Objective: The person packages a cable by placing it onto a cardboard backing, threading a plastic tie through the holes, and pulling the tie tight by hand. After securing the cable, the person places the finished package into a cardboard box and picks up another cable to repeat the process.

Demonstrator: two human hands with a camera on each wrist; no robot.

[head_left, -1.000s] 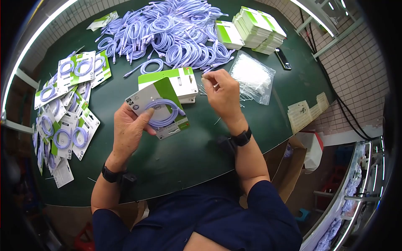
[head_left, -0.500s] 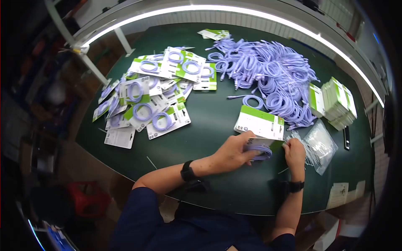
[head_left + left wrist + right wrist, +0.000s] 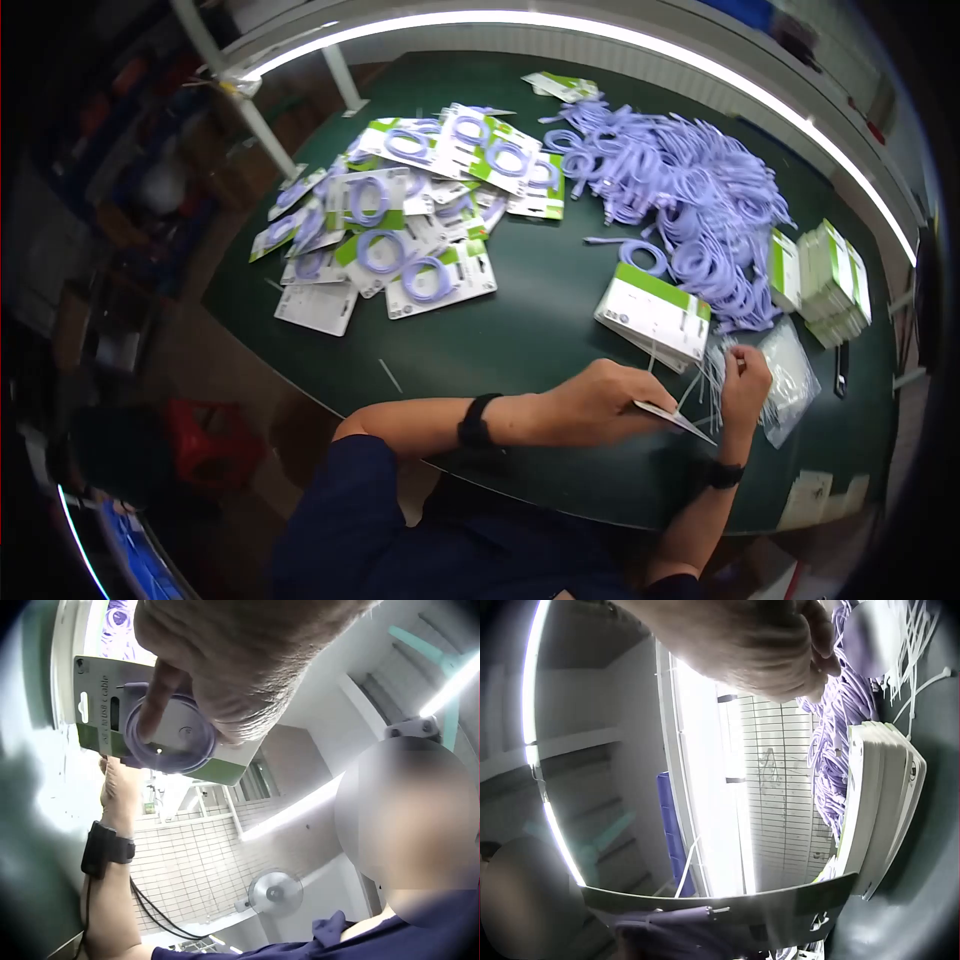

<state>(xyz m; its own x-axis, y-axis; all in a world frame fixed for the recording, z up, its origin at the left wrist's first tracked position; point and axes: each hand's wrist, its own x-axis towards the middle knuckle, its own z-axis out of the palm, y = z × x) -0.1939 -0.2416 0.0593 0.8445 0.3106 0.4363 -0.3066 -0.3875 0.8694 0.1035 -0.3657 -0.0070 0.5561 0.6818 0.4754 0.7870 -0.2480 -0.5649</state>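
My left hand grips a card, seen nearly edge-on in the head view. In the left wrist view, a finger of my left hand presses a coiled purple cable against the card's printed face. A thin white tie sticks up beside the card in the right wrist view. To the right of the card, apart from it, my right hand has curled fingers beside loose white ties; whether it pinches one cannot be made out.
Stacked cards lie just beyond my hands, with a purple cable heap behind. Carded cables cover the left side. Card stacks, a bag of ties and a phone are at the right.
The head view has swung left. The card in my left hand has turned from face-up to nearly edge-on. My right hand, close beside the card half a second ago, is now farther right of it.
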